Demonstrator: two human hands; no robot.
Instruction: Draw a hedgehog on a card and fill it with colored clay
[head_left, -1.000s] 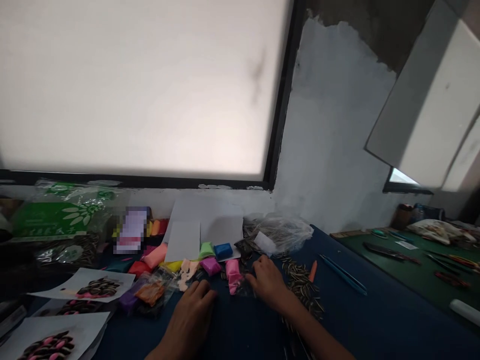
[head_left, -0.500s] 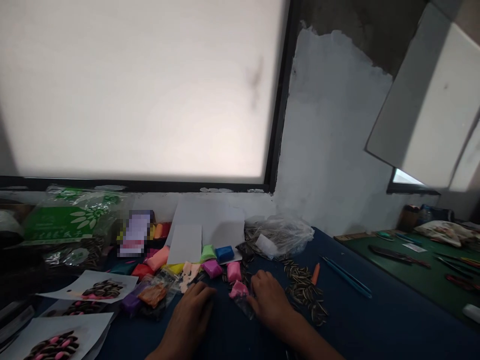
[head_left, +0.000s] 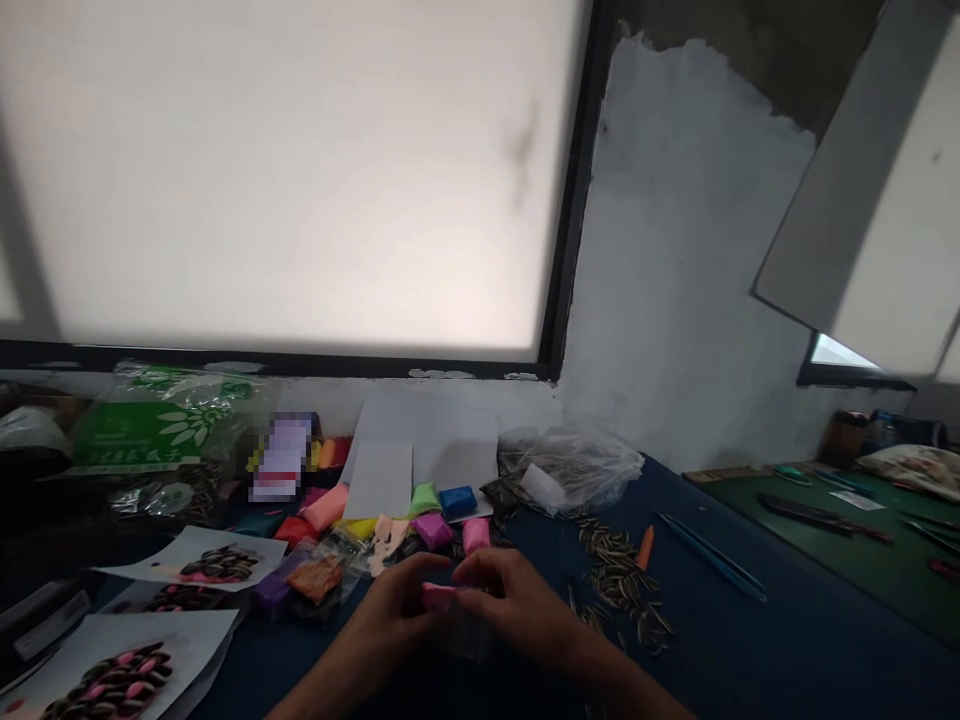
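My left hand [head_left: 397, 608] and my right hand [head_left: 519, 605] meet over the near middle of the dark blue table, fingers curled inward. Between them is a pink clay piece [head_left: 439, 596] in a clear wrapper, partly hidden by the fingers. Just beyond lie a pink clay packet [head_left: 475, 534], a purple packet [head_left: 433, 530], a blue packet [head_left: 457, 500] and a green packet [head_left: 424, 498]. Pale peach clay [head_left: 388, 540] rests near my left fingertips. Striped sunflower seeds [head_left: 619, 570] are scattered to the right of my right hand.
Left of my hands are printed pictures [head_left: 187, 625] of seeds with pink pieces and an orange clay lump [head_left: 315, 578]. White boards [head_left: 379, 480] lean at the back beside a clear bag [head_left: 577, 470]. Blue tweezers [head_left: 712, 558] and an orange stick [head_left: 646, 548] lie right.
The pink clay in its wrapper has been lifted from the table, and both hands have come together around it. The view has shifted slightly left.
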